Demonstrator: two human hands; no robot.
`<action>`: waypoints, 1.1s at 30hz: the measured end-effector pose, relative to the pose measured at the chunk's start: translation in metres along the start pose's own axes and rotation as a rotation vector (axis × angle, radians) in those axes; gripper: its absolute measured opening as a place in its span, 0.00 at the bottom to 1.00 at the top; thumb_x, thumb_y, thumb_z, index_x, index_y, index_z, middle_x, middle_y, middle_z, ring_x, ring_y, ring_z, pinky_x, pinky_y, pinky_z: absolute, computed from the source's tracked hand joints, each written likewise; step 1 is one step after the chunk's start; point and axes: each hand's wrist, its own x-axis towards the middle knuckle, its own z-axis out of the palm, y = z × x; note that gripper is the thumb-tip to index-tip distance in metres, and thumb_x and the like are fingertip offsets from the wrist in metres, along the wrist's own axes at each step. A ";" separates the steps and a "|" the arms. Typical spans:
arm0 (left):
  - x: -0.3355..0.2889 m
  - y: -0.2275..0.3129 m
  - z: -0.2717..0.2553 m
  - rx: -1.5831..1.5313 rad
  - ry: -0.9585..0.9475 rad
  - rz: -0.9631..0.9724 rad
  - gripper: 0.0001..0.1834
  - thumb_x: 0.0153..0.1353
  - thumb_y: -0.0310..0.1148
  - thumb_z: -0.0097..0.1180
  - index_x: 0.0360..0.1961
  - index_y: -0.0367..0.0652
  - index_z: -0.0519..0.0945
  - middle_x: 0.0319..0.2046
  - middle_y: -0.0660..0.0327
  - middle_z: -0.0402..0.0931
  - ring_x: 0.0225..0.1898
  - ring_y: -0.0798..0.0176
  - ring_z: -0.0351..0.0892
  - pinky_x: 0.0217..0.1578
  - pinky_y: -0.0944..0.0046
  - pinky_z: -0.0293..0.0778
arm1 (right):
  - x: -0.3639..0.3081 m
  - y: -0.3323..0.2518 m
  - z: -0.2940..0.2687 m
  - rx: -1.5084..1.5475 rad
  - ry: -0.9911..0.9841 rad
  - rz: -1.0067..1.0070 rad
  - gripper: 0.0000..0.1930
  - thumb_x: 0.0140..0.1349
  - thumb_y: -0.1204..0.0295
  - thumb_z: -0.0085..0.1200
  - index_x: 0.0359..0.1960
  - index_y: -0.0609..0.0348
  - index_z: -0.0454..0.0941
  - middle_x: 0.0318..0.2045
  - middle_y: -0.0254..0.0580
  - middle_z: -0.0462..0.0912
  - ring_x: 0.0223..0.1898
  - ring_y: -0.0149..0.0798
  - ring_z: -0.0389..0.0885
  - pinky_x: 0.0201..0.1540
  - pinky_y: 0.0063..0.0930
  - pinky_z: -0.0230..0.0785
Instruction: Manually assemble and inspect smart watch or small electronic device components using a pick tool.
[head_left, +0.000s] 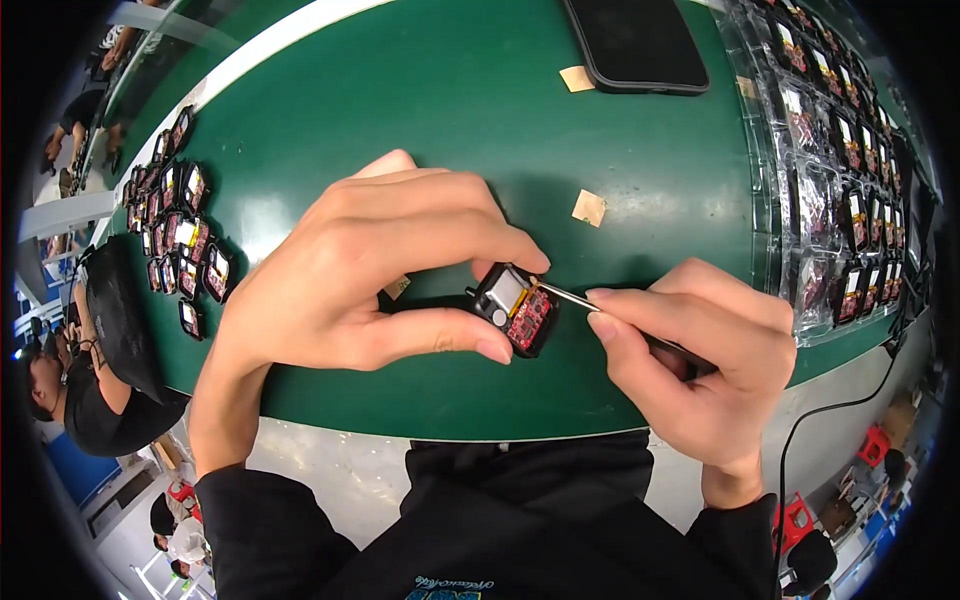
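Between the thumb and fingers of my left hand [365,265] is a small black device housing [527,343], its inside facing up. A red circuit board [530,318] and a silvery battery [505,289] with a yellow edge show inside it, beside a small round white part. My right hand [700,350] grips tweezers [568,296] between thumb and index finger. Their tip touches the upper right edge of the housing, near the end of the yellow strip. Whether the tip holds anything is too small to tell.
Similar open devices [190,235] lie piled on the green table [440,100] at the left. Clear plastic trays [800,210] with more devices stand at the right. A black phone [640,45] lies at the far side, near small tan squares [590,207]. Another person [100,390] sits left.
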 end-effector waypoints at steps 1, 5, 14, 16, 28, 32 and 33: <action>0.001 0.000 0.000 0.000 -0.001 0.000 0.32 0.54 0.55 0.80 0.52 0.42 0.93 0.40 0.64 0.92 0.40 0.61 0.87 0.40 0.61 0.65 | 0.000 -0.001 0.001 0.009 0.001 0.011 0.11 0.55 0.86 0.72 0.40 0.65 0.95 0.24 0.33 0.84 0.18 0.19 0.66 0.21 0.20 0.51; 0.003 0.001 0.000 -0.017 0.004 0.016 0.30 0.53 0.54 0.82 0.50 0.42 0.93 0.41 0.64 0.92 0.39 0.61 0.87 0.40 0.61 0.64 | 0.001 0.000 0.001 0.022 0.002 0.004 0.11 0.55 0.86 0.73 0.40 0.64 0.95 0.24 0.33 0.83 0.18 0.19 0.66 0.20 0.20 0.51; 0.002 0.003 0.000 -0.013 0.007 0.017 0.27 0.51 0.48 0.85 0.48 0.43 0.93 0.42 0.64 0.93 0.38 0.60 0.86 0.40 0.60 0.66 | -0.001 0.000 0.003 0.017 0.023 -0.009 0.11 0.56 0.85 0.74 0.40 0.64 0.95 0.24 0.32 0.83 0.17 0.18 0.65 0.20 0.20 0.50; 0.002 0.003 0.000 -0.017 0.014 0.019 0.28 0.50 0.48 0.85 0.48 0.43 0.93 0.42 0.64 0.93 0.38 0.59 0.86 0.41 0.60 0.67 | 0.001 0.000 0.001 0.008 0.024 -0.027 0.10 0.55 0.85 0.74 0.40 0.65 0.94 0.23 0.34 0.82 0.16 0.22 0.67 0.19 0.22 0.54; 0.003 0.002 0.001 -0.041 0.029 0.020 0.28 0.50 0.48 0.85 0.48 0.43 0.93 0.41 0.64 0.92 0.38 0.61 0.85 0.39 0.61 0.66 | 0.000 0.002 0.003 -0.038 0.017 -0.104 0.11 0.51 0.86 0.73 0.37 0.66 0.91 0.23 0.36 0.82 0.17 0.32 0.76 0.19 0.27 0.66; 0.002 0.002 0.000 -0.020 0.023 0.016 0.28 0.49 0.48 0.85 0.47 0.43 0.93 0.40 0.64 0.92 0.37 0.61 0.85 0.39 0.61 0.65 | -0.001 0.000 0.003 -0.040 0.034 -0.076 0.12 0.50 0.86 0.73 0.37 0.66 0.91 0.24 0.36 0.82 0.18 0.33 0.77 0.20 0.28 0.67; 0.002 0.002 0.001 -0.022 0.030 0.019 0.28 0.49 0.48 0.85 0.47 0.43 0.93 0.40 0.63 0.92 0.37 0.60 0.85 0.39 0.61 0.65 | -0.001 0.000 0.003 -0.040 0.035 -0.075 0.12 0.50 0.86 0.73 0.37 0.66 0.91 0.24 0.36 0.82 0.18 0.33 0.77 0.20 0.28 0.67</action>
